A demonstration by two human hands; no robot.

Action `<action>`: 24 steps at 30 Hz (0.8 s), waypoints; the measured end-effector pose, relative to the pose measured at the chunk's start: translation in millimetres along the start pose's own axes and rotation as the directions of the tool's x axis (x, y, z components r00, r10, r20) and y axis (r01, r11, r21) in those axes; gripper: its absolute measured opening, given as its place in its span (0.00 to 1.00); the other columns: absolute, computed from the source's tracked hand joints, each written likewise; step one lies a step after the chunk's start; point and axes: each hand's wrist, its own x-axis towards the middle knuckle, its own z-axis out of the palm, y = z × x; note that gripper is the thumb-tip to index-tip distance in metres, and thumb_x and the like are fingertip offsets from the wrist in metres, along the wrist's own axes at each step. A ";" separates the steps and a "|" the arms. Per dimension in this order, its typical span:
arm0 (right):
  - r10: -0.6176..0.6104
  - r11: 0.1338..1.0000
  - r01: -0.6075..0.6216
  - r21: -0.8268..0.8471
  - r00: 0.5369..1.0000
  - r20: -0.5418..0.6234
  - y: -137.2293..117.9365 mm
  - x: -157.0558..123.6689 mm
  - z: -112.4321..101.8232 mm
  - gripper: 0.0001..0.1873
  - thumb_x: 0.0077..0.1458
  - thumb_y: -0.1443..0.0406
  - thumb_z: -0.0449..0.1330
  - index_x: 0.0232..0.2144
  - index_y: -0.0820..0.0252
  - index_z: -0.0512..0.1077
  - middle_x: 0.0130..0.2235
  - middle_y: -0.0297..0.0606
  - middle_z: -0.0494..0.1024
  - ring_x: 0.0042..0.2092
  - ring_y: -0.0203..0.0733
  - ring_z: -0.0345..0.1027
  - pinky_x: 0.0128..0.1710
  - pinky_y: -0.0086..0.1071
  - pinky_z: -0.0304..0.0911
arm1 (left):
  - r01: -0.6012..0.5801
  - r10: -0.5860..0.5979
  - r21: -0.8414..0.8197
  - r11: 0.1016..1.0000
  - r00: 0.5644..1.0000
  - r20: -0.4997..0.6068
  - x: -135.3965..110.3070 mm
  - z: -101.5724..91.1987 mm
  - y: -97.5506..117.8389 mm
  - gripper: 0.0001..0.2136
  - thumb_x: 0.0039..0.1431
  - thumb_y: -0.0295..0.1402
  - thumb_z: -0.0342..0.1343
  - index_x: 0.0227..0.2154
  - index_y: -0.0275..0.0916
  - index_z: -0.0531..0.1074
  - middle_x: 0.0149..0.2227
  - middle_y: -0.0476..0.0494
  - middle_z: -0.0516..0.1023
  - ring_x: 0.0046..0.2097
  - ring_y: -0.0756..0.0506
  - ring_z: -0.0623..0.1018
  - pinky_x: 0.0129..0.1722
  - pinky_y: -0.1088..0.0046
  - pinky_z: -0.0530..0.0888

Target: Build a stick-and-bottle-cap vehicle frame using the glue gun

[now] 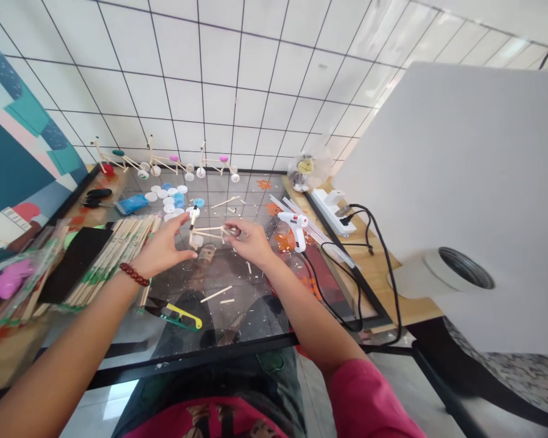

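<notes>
A small wooden-stick bicycle model (209, 232) stands on the glass tabletop between my hands, with a white bottle-cap wheel at its left end and a dark-tipped handlebar post. My right hand (249, 243) pinches the right end of its frame. My left hand (168, 248) is held around the left end, thumb and fingers apart, not visibly gripping it. White and blue bottle caps (168, 193) lie just behind my left hand. Green-and-yellow thread snips (178, 315) and loose stick pieces (216, 294) lie nearer to me.
Several finished stick bicycles (173, 159) line the back edge. At right are a white glue gun (295, 226), clear glue sticks (338, 250), a power strip (332, 212) and trailing black cables (383, 243). Bundled sticks (114, 258) and a black sheet (75, 261) cover the left.
</notes>
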 end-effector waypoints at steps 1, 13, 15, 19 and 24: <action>-0.004 1.000 0.004 -0.004 1.000 0.003 0.5 -0.1 0.2 0.19 0.47 0.68 0.68 0.44 0.54 0.80 0.40 0.34 0.85 0.34 0.37 0.73 0.42 0.32 0.69 | 0.005 -0.005 -0.014 1.000 1.000 0.022 1.7 3.8 -1.9 0.47 0.40 0.43 0.70 0.66 0.36 0.61 0.68 0.29 0.65 0.67 0.31 0.67 0.65 0.48 0.67; 0.019 0.988 -0.001 0.156 0.994 -0.110 -3.8 -2.0 -27.8 0.23 0.50 0.66 0.63 0.50 0.57 0.76 0.48 0.40 0.82 0.40 0.39 0.72 0.50 0.37 0.67 | 0.116 -0.095 -0.278 0.954 0.991 0.090 0.6 18.5 -7.1 0.49 0.40 0.40 0.70 0.67 0.41 0.58 0.67 0.33 0.66 0.66 0.32 0.69 0.66 0.47 0.65; 0.062 0.982 -0.031 0.185 0.985 -0.162 -2.0 -1.6 -32.3 0.20 0.52 0.66 0.60 0.49 0.57 0.76 0.47 0.39 0.83 0.39 0.39 0.72 0.49 0.36 0.67 | 0.125 -0.104 -0.310 0.943 0.991 0.085 0.8 18.8 -13.2 0.50 0.38 0.41 0.71 0.67 0.39 0.58 0.68 0.31 0.66 0.67 0.31 0.67 0.67 0.47 0.64; 0.096 0.983 -0.061 0.174 0.975 -0.200 1.5 -2.8 -33.9 0.17 0.53 0.65 0.59 0.45 0.56 0.77 0.44 0.37 0.83 0.38 0.39 0.71 0.48 0.36 0.68 | 0.146 -0.123 -0.389 0.910 0.989 0.084 3.4 18.9 -25.7 0.52 0.37 0.41 0.73 0.67 0.38 0.57 0.68 0.29 0.64 0.68 0.32 0.66 0.68 0.49 0.62; 0.105 0.983 -0.075 0.166 0.977 -0.184 1.5 -6.3 -30.9 0.16 0.53 0.65 0.60 0.45 0.58 0.77 0.45 0.38 0.84 0.39 0.39 0.72 0.50 0.36 0.68 | 0.154 -0.130 -0.446 0.882 0.988 0.085 5.3 19.0 -30.0 0.52 0.37 0.39 0.74 0.67 0.36 0.57 0.68 0.25 0.64 0.68 0.33 0.66 0.69 0.51 0.62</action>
